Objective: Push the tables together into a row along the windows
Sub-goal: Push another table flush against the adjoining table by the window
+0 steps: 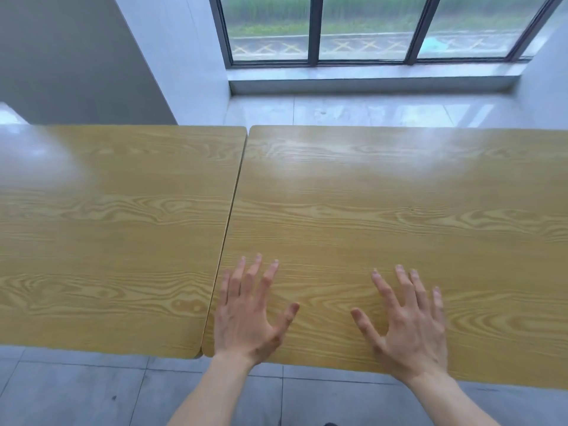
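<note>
Left hand [246, 315] and right hand [408, 324] flat, palms down, fingers spread, gripping nothing, near edge of right table [399, 195]. Left table [107, 210] just beside, thin seam between, below window [368, 29].

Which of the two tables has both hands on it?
The right table. The left hand and the right hand both lie flat on it near its front edge; the left table has nothing on it.
</note>
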A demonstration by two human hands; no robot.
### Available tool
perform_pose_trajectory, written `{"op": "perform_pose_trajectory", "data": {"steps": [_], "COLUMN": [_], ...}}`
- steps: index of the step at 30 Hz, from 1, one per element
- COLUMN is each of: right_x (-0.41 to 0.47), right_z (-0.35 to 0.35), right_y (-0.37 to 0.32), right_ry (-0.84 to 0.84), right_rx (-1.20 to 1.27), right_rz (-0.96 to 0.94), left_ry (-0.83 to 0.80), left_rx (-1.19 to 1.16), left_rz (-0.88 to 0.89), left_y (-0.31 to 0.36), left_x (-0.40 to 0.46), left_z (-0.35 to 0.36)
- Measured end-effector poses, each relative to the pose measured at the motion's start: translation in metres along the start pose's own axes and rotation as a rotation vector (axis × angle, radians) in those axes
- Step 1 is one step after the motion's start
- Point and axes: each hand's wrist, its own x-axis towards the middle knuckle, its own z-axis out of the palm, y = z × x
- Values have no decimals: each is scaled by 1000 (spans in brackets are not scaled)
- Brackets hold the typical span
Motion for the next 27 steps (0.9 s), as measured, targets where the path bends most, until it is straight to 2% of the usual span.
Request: {"op": "perform_pose_trajectory", "data": {"steps": [7, 15, 22, 27], "right_x": [93, 213, 324, 396], "right_z": [-61, -96, -98, -76], "right_y": [-31, -79, -113, -111], "right_ry": [-32, -7, -20, -31], "right_rx": [26, 33, 37, 67], "right_rz": [6, 57, 90, 115], "left_ry": [87, 110, 44, 9], "left_rx": [-83, -149, -148, -188], "left_rz": [26, 69, 117, 145], "left_y": [11, -13, -29, -24], "left_x": [96, 230, 333, 401], "left_z": [-58, -90, -85, -64]}}
